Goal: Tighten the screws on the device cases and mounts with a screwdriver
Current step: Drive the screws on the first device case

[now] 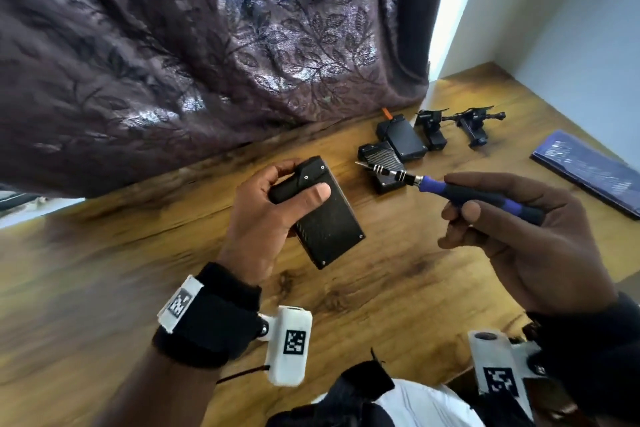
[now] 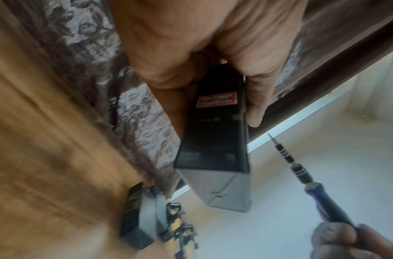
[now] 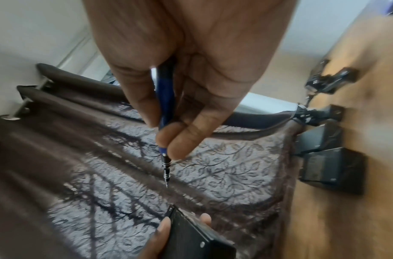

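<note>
Case (image 1: pixel 322 218) in the left hand (image 1: pixel 266 215), screwdriver (image 1: pixel 460 189) in the right hand (image 1: pixel 526 239) — that is the picture over the wooden table (image 1: pixel 104 270). The black device case is held clear above the tabletop, tilted, with the fingers curled round its far end and the thumb pressed on its upper face; small screws are seen at the corners of that face. From the left wrist view an orange-bordered label (image 2: pixel 216 101) is seen on the case's underside. The blue-and-black screwdriver is pinched between thumb and fingertips of the right hand, the rest of the hand loosely curled, and its thin tip (image 1: pixel 358 164) is pointed leftward toward the case but kept apart from it; no screw is touched. Beyond the tip, two more black cases (image 1: pixel 394 146) are laid side by side on the table, with two black mounts (image 1: pixel 457 128) just to their right. A dark blue flat case (image 1: pixel 588 170) is laid near the table's right edge. A leaf-patterned curtain (image 1: pixel 207 45) is hung behind the table.
</note>
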### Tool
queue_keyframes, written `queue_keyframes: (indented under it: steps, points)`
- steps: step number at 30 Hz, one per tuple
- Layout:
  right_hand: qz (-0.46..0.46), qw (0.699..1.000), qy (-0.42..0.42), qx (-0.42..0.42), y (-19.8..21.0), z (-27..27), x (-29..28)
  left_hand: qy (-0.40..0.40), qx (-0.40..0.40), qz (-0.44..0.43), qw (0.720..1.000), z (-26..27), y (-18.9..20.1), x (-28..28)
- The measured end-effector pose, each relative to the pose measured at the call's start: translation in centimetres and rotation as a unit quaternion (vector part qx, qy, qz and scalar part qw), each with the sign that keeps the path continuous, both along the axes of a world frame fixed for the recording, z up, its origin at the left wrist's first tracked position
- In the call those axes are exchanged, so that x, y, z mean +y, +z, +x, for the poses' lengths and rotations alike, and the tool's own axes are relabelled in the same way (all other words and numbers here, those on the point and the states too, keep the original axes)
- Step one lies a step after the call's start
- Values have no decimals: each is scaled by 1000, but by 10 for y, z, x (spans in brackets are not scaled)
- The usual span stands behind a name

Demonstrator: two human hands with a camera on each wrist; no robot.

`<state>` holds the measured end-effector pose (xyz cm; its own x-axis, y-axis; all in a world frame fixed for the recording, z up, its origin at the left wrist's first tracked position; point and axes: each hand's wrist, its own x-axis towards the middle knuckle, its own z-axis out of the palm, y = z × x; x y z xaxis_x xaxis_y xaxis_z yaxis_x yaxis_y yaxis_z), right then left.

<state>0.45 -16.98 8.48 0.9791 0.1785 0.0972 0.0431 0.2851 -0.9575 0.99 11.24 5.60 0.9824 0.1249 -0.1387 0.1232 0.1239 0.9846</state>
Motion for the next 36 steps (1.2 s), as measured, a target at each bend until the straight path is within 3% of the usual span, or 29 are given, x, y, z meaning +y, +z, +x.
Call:
queue_keyframes:
  steps: [10, 36]
  points:
    - [-18, 993, -19, -115, 38, -8, 25, 53, -61, -1, 997, -37, 54, -10]
    - [-50, 988, -19, -144, 40, -14, 27, 69, -81, 10, 994, -42, 60, -20]
